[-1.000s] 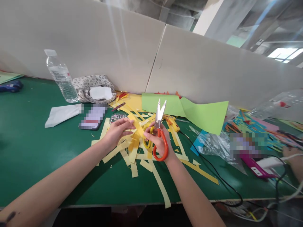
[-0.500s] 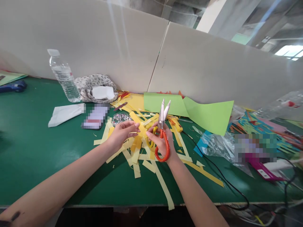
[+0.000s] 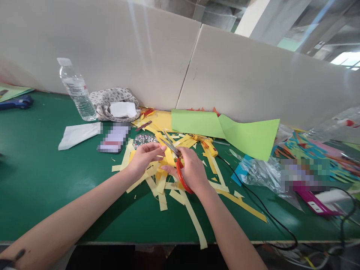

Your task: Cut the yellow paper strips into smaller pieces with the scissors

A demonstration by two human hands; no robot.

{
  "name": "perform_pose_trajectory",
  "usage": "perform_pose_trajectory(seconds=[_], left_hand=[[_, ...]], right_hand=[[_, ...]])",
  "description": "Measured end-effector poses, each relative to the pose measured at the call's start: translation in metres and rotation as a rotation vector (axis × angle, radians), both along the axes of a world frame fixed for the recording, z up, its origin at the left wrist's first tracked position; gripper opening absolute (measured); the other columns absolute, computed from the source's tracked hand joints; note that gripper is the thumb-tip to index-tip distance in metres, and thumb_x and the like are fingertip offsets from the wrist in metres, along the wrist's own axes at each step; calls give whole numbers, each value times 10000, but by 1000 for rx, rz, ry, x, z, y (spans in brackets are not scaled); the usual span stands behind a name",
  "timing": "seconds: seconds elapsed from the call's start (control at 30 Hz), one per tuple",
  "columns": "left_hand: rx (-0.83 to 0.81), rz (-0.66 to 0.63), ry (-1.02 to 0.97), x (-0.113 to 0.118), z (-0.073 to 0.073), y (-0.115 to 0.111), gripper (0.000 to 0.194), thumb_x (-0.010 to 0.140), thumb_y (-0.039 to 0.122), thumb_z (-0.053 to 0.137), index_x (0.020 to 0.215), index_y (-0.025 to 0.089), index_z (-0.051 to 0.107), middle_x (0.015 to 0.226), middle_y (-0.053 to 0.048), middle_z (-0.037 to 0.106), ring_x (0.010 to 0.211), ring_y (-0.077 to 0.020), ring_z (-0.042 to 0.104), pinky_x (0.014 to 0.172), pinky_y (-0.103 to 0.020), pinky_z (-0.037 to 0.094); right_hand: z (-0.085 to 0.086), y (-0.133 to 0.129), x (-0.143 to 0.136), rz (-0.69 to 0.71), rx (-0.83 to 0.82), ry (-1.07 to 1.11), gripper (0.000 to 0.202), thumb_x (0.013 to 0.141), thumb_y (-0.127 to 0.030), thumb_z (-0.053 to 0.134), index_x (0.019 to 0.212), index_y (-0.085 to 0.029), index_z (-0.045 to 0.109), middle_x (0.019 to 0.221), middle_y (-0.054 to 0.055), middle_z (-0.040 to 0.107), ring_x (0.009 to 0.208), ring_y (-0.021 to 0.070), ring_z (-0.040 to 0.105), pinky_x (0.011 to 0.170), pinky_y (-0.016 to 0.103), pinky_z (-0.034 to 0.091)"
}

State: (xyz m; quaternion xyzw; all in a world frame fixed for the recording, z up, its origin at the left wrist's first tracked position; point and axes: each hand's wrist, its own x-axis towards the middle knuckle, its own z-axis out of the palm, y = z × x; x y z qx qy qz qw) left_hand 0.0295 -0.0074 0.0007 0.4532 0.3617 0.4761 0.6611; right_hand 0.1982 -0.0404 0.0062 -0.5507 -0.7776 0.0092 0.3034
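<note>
My left hand (image 3: 144,159) is closed in a pinch on a yellow paper strip (image 3: 169,156). Orange-handled scissors (image 3: 180,174) are in my right hand (image 3: 194,170), its fingers wrapped around the handles. The parted blades point up and to the left, close to the strip and the left fingertips. Whether they touch the paper I cannot tell. Beneath both hands lies a loose pile of pale and deep yellow paper strips (image 3: 161,200). A round clear dish of small shiny pieces (image 3: 144,140) is just beyond my left hand.
A water bottle (image 3: 77,93), a patterned cloth pouch (image 3: 104,99) and a phone (image 3: 115,138) stand or lie at back left. Green paper sheets (image 3: 250,137) lean along the partition. A yellow glue gun (image 3: 210,146) trails a black cord rightward, near crumpled plastic (image 3: 261,172).
My right hand has turned the scissors from upright to pointing left, bringing the parted blades to the yellow paper strip. My left hand has stayed nearly still.
</note>
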Motion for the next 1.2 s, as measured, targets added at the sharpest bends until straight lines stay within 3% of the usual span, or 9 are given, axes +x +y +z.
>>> perform_pose_trajectory(seconds=[0.1, 0.23, 0.4, 0.47, 0.6, 0.77, 0.9, 1.03, 1.2], left_hand=[[7, -36, 25, 1, -1, 0, 164, 670, 320, 709, 738, 177, 665, 766, -24, 633, 695, -115, 595, 693, -251, 490], [15, -88, 83, 1, 1, 0, 106, 655, 272, 708, 696, 195, 648, 715, -9, 624, 665, -115, 589, 680, -256, 489], [106, -391, 372, 0, 1, -4, 105, 664, 281, 678, 711, 188, 664, 690, -25, 623, 608, -126, 563, 595, -266, 454], [153, -454, 448, 0, 1, -4, 115, 667, 290, 671, 717, 186, 664, 690, -20, 623, 620, -130, 559, 603, -271, 438], [182, -357, 460, -2, 3, 0, 127, 680, 304, 664, 729, 187, 662, 742, -21, 645, 688, -136, 580, 683, -290, 445], [-32, -199, 291, -9, 7, 9, 155, 657, 299, 712, 733, 175, 659, 713, -37, 663, 741, -144, 626, 717, -267, 485], [-207, -164, 54, -9, 2, 11, 223, 627, 254, 756, 802, 155, 658, 792, -63, 689, 754, -143, 651, 675, -237, 511], [-199, -257, -5, -1, -5, 6, 348, 609, 209, 776, 932, 175, 650, 907, -65, 695, 856, -154, 655, 742, -246, 516], [-156, -217, -17, 4, -7, 1, 188, 645, 251, 752, 773, 151, 658, 838, -58, 697, 814, -135, 652, 781, -250, 501]], right_hand=[[1, -2, -2, -5, -62, 42, 419, 705, -541, 600, 949, -216, 498, 862, 61, 602, 789, 220, 557, 619, 317, 436], [2, -1, -2, -27, -148, 286, 358, 703, -463, 628, 928, -222, 490, 842, 34, 599, 724, 180, 573, 624, 303, 448], [5, 0, 0, 63, -215, 678, 288, 694, -332, 642, 910, -228, 482, 788, -6, 565, 710, 145, 569, 669, 300, 470], [6, 0, 0, 106, -284, 770, 241, 697, -286, 627, 879, -227, 481, 768, -20, 546, 683, 128, 554, 662, 296, 471], [9, 1, 2, 104, -334, 845, 245, 655, -229, 646, 850, -228, 496, 705, -43, 522, 626, 111, 528, 613, 278, 466], [9, 3, 5, 100, -346, 944, 264, 647, -224, 662, 860, -222, 505, 668, -48, 523, 588, 102, 520, 544, 249, 463], [6, 5, 6, 89, -290, 1045, 278, 663, -244, 681, 880, -225, 508, 692, -48, 540, 582, 95, 527, 531, 240, 477], [5, 6, 5, 49, -194, 1115, 286, 673, -258, 685, 879, -230, 488, 682, -51, 546, 581, 96, 534, 529, 238, 482], [4, 3, 0, 99, -186, 949, 265, 698, -277, 662, 888, -230, 482, 721, -32, 533, 648, 118, 561, 611, 276, 509]])
